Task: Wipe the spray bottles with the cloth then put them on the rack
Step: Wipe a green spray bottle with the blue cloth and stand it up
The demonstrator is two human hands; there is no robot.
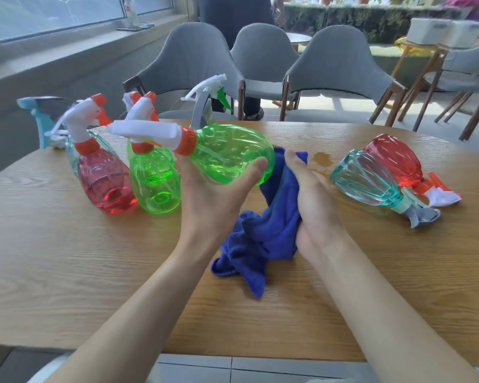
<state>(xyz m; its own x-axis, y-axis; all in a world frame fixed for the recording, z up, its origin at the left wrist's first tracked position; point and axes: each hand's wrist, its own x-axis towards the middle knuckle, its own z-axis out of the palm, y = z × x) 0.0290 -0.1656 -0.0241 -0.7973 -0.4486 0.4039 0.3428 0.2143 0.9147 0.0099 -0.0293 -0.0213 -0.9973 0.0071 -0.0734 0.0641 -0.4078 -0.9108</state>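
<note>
My left hand (215, 193) grips a green spray bottle (227, 152) from below, holding it sideways above the table with its white nozzle pointing left. My right hand (313, 194) holds a blue cloth (263, 230) against the bottle's base; the cloth hangs down onto the table. To the left stand a red bottle (103, 178) and a second green bottle (154, 178), with a teal bottle (72, 150) partly hidden behind them. On the right, a teal bottle (368, 179) and a red bottle (393, 158) lie on their sides.
The wooden table (67, 258) has a small wet patch (322, 158) behind my right hand. A white and green spray head (205, 92) rises behind the held bottle. Grey chairs (335, 70) stand along the far edge. A person stands behind them.
</note>
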